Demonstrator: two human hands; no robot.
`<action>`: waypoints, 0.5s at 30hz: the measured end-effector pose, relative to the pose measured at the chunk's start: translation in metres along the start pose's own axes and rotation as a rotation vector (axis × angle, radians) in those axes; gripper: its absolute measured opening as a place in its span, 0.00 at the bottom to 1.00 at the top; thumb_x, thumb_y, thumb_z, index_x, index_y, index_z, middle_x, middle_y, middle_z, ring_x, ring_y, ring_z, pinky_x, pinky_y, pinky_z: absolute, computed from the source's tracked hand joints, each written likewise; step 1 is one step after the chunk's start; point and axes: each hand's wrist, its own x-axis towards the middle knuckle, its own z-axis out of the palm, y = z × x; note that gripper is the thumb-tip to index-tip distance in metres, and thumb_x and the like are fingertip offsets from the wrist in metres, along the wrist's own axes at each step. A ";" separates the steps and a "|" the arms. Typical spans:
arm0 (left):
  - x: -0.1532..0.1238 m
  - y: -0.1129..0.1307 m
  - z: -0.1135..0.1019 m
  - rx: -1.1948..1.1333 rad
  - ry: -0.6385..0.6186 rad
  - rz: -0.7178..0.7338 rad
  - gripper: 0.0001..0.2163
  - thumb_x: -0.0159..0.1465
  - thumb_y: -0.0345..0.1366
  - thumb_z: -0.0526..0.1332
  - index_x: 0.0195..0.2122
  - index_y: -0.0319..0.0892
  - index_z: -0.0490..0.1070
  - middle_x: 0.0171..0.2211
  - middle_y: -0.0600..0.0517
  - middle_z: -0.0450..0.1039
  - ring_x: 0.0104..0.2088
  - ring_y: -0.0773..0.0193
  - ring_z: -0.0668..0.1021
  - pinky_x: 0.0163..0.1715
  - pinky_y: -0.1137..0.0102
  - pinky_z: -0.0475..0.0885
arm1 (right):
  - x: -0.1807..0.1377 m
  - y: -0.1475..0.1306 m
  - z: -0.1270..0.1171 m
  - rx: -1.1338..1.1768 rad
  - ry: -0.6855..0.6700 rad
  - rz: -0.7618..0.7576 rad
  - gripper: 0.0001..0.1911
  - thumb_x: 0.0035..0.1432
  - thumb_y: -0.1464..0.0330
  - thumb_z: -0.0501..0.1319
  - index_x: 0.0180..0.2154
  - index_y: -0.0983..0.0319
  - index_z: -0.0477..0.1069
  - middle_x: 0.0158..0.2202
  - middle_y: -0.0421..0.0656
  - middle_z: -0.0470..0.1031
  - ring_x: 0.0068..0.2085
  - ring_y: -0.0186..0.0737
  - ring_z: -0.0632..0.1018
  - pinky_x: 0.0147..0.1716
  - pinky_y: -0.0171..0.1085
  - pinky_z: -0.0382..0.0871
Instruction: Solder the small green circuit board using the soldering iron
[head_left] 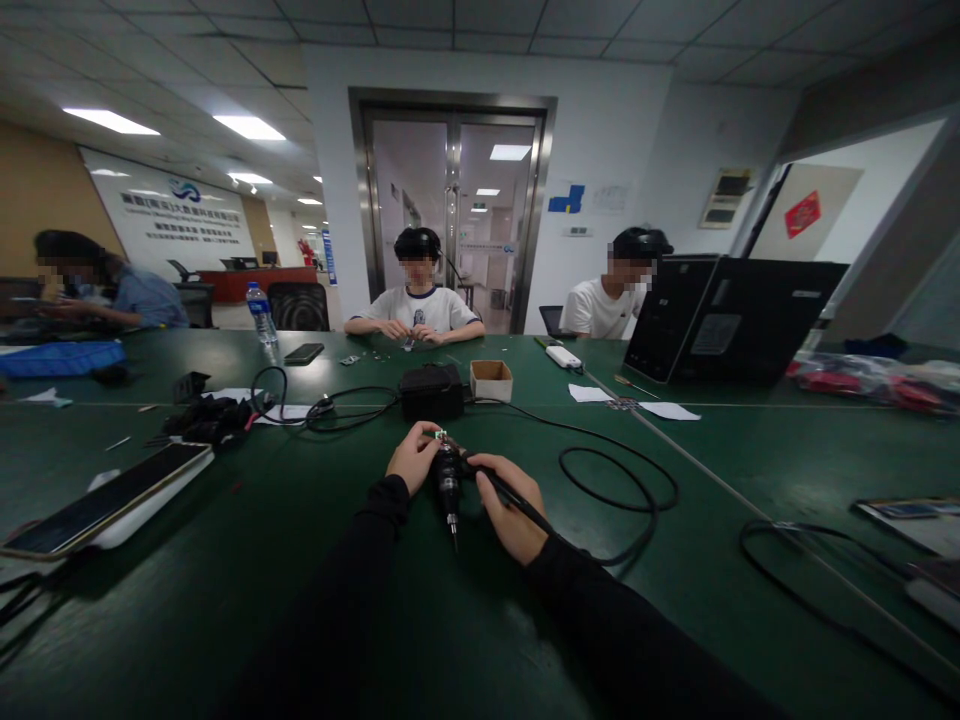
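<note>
My left hand [411, 457] is closed, pinching a tiny green part [439, 436] at its fingertips. Just below it a black cylindrical tool [448, 487] points its metal tip toward me over the green table [300, 600]. My right hand [511, 505] is wrapped round a thin black pen-like tool [504, 490] with a cable, its tip aimed at the small part. Both arms wear black sleeves. The hands almost touch above the cylindrical tool.
A black box [431, 391] and a small cardboard box [491, 380] stand beyond my hands. Black cables [622, 480] loop to the right. A long white device [112, 500] lies left. Three people sit at the far side; an open laptop [720, 315] stands right.
</note>
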 end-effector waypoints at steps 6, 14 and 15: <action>0.000 0.001 0.001 -0.008 0.013 -0.007 0.09 0.58 0.35 0.59 0.41 0.45 0.68 0.33 0.53 0.79 0.36 0.62 0.80 0.46 0.65 0.71 | 0.001 -0.002 -0.002 -0.007 -0.007 0.036 0.11 0.61 0.70 0.56 0.42 0.60 0.75 0.41 0.44 0.79 0.40 0.41 0.79 0.45 0.40 0.72; 0.001 0.004 0.002 -0.011 0.014 -0.016 0.10 0.57 0.32 0.59 0.40 0.45 0.68 0.32 0.53 0.78 0.36 0.62 0.80 0.47 0.65 0.70 | 0.000 0.000 -0.001 0.004 -0.015 0.054 0.11 0.61 0.69 0.56 0.42 0.60 0.74 0.40 0.44 0.79 0.38 0.40 0.79 0.42 0.38 0.73; 0.001 0.004 0.002 -0.009 0.015 -0.018 0.10 0.57 0.32 0.59 0.40 0.45 0.68 0.32 0.53 0.78 0.36 0.63 0.79 0.47 0.65 0.70 | 0.000 0.001 -0.001 0.006 -0.015 0.055 0.11 0.61 0.69 0.56 0.42 0.60 0.74 0.39 0.44 0.79 0.38 0.40 0.79 0.41 0.38 0.73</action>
